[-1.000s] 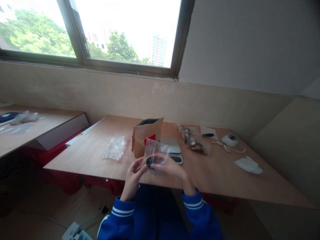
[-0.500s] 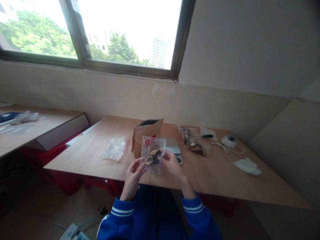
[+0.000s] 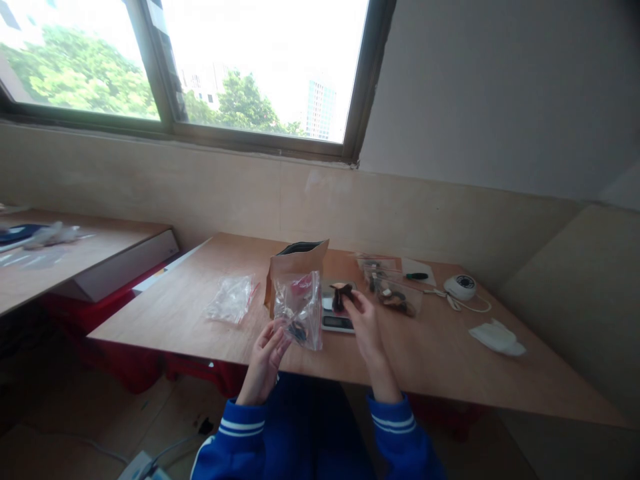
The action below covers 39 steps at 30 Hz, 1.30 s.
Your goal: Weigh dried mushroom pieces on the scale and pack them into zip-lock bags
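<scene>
My left hand [image 3: 270, 347] pinches a clear zip bag [image 3: 307, 310] by its lower left side, upright in front of the brown paper pouch [image 3: 295, 263]. A few dark pieces sit at the bag's bottom. Between the fingers of my right hand [image 3: 364, 320] is a dark, curled dried piece with a light brown edge [image 3: 341, 298], possibly dried mushroom. It is outside the bag, above a small digital scale [image 3: 339, 324] whose display faces me. The paper pouch stands with its top open.
Several filled zip bags [image 3: 397, 297] lie right of the scale. Behind them are a green-handled screwdriver [image 3: 417, 275] and a white dome camera [image 3: 460, 287] with its cable. A crumpled white cloth or tissue [image 3: 497, 338] lies far right; clear plastic bags [image 3: 231, 299] lie left.
My right hand has moved right, away from the zip bag, with a dark dried piece in its fingers. The bag now holds less and hangs slightly further left. The scale's display has come into view.
</scene>
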Available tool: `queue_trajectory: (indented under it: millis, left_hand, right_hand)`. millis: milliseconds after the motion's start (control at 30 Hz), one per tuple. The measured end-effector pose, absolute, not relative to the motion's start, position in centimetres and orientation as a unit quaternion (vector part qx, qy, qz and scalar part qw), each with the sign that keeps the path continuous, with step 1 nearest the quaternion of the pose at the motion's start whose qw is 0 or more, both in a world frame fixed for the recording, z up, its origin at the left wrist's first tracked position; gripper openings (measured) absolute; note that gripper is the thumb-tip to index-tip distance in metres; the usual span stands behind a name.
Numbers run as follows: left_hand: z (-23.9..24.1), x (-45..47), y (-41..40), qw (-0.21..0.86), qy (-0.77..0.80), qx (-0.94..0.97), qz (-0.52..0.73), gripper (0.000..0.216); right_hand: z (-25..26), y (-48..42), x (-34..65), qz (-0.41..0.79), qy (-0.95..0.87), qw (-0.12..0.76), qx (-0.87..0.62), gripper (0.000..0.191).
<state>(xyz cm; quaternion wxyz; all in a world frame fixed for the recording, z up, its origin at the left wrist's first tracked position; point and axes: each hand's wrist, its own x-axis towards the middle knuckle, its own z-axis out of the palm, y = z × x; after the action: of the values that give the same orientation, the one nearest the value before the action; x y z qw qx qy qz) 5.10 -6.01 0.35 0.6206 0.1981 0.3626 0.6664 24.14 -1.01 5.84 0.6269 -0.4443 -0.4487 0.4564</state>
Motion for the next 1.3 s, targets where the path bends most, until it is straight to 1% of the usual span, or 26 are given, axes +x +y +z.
queue_trajectory:
  millis: [67,100,167,333,433,500,567,633,867,1000,1067,1200,1300]
  left_hand:
    - [0.5,4.9,-6.0,0.624,0.36,0.199,0.665,0.029]
    - [0.5,4.9,-6.1,0.626,0.357,0.202,0.663,0.029]
    - [0.7,4.8,-6.1,0.633,0.349,0.211,0.658,0.03]
    - [0.9,4.6,-6.5,0.645,0.341,0.232,0.643,0.032]
    - [0.8,4.5,-6.6,0.644,0.342,0.224,0.646,0.034]
    - [0.8,4.3,-6.6,0.643,0.343,0.217,0.649,0.035]
    - [0.7,4.0,-6.5,0.643,0.343,0.212,0.652,0.035]
    - [0.7,3.8,-6.5,0.643,0.343,0.208,0.653,0.034]
    - [0.6,4.0,-6.5,0.641,0.35,0.184,0.657,0.034]
    - [0.6,4.1,-6.4,0.644,0.35,0.182,0.655,0.033]
    - [0.6,4.1,-6.3,0.645,0.347,0.186,0.655,0.032]
    - [0.5,3.9,-6.4,0.648,0.337,0.204,0.652,0.031]
    - [0.6,4.0,-6.5,0.653,0.326,0.22,0.648,0.031]
  right_hand:
    - [7.3,0.3,24.2,0.385,-0.444,0.676,-0.445,0.033]
    - [8.3,1.2,24.1,0.353,-0.46,0.686,-0.441,0.032]
    - [10.4,3.1,23.5,0.296,-0.52,0.679,-0.426,0.029]
    - [14.5,8.0,21.0,0.156,-0.683,0.6,-0.385,0.019]
    - [15.3,10.1,20.1,0.062,-0.757,0.534,-0.371,0.015]
    - [15.3,11.0,19.9,0.032,-0.802,0.484,-0.35,0.016]
    - [15.3,11.3,20.1,0.026,-0.835,0.442,-0.326,0.019]
    - [15.3,11.2,20.4,0.031,-0.849,0.426,-0.31,0.021]
    - [15.8,9.9,20.9,0.064,-0.848,0.437,-0.292,0.02]
    - [15.1,10.0,20.6,0.068,-0.848,0.433,-0.298,0.021]
    - [14.7,10.1,20.4,0.093,-0.839,0.441,-0.307,0.027]
    - [14.6,9.7,20.6,0.147,-0.794,0.483,-0.338,0.042]
    - [14.9,9.1,21.2,0.13,-0.77,0.508,-0.363,0.04]
